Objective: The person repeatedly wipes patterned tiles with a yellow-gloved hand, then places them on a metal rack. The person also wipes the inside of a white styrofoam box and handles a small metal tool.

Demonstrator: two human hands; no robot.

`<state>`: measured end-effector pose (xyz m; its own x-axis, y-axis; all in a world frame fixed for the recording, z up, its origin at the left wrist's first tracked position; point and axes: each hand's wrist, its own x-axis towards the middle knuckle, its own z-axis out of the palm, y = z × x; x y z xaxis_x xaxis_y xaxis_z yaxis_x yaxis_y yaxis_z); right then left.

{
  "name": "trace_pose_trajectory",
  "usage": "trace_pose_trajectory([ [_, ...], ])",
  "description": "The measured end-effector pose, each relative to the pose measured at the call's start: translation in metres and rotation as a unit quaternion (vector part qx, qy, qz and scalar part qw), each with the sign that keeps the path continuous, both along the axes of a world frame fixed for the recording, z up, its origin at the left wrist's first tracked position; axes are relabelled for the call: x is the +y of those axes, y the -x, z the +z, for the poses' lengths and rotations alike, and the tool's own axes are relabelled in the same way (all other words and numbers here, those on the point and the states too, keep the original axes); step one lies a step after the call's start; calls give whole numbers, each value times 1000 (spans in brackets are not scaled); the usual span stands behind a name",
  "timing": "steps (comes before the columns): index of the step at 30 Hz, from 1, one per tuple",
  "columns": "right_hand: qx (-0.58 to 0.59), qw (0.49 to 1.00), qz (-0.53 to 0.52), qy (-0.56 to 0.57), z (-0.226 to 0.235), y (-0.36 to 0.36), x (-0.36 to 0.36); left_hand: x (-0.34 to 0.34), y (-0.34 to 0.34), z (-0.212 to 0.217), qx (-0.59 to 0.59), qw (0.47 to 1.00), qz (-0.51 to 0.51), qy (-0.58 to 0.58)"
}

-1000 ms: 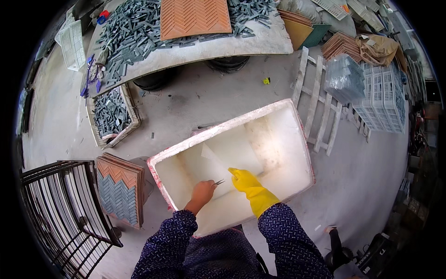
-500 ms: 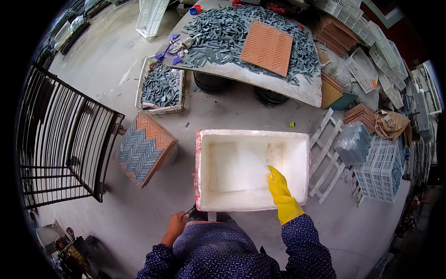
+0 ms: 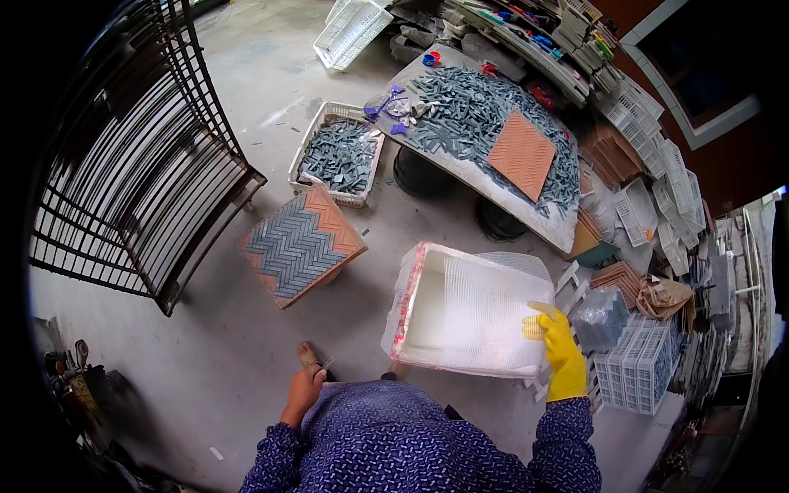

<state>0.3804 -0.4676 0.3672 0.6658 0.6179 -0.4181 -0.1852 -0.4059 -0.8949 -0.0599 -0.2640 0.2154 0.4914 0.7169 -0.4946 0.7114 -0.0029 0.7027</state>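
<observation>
A white mesh sheet [image 3: 489,300] is pinched in my right hand [image 3: 565,355], which wears a yellow rubber glove. The sheet spreads over the right part of a white foam box [image 3: 394,308], whose left inside still shows. Bare and closed, my left hand [image 3: 302,396] is in front of my body, left of the box. A small thin tool [image 3: 328,364] pokes out of its fingers; its exact kind is too small to tell. Left of the box, an orange herringbone mould [image 3: 343,238] carries grey tile strips [image 3: 289,246] set in a zigzag pattern.
A table [image 3: 460,177] heaped with loose grey strips [image 3: 460,107] holds another orange mould [image 3: 522,154]. Beside it stands a crate [image 3: 366,172] of strips. A dark metal rack [image 3: 177,287] is at left. White plastic crates [image 3: 637,374] stand at right.
My right hand has lifted the mesh sheet from inside the foam box and moved right with it. The view has turned, so the box and table appear farther right. The left hand stays closed.
</observation>
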Motion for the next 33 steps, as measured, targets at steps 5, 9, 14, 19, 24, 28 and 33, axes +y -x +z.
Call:
trace_pose_trajectory([
  [5,4,998,41,-37,3,62,86,49,46,-2,-27,999,26,-10],
  [9,63,995,76,-30,-34,85,151,88,71,18,-55,997,48,8],
  [14,3,988,154,25,-66,139,253,102,114,-21,-18,998,54,-32],
  [19,92,968,226,51,-125,153,334,91,131,-28,10,990,137,42],
  [24,210,949,236,-25,-210,142,399,72,136,-30,74,971,207,96],
  [28,237,937,255,13,-269,140,418,51,126,-42,114,950,240,166],
  [33,220,930,291,54,-295,137,433,51,89,-50,105,944,244,196],
])
